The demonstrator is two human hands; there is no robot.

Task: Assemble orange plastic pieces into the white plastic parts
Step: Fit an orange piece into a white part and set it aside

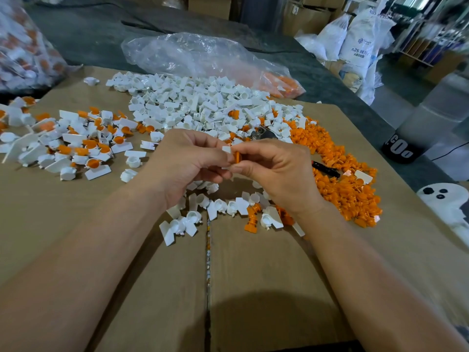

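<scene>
Cardboard [127,250] covers the near tabletop [88,39], strewn with plastic: a white pile [193,102] at the back, an orange pile [340,184] to the right, joined pieces [76,143] to the left. Above the middle the two hands meet. The left hand [185,161] pinches a white part [226,149] — only a corner shows past its fingers [215,158]. The right hand [274,171] pinches an orange piece [237,157] between thumb and forefinger, edge-on and touching the white part — how far in it sits I cannot tell. The other fingers are curled. A clear bag [203,54] lies behind the white pile.
</scene>
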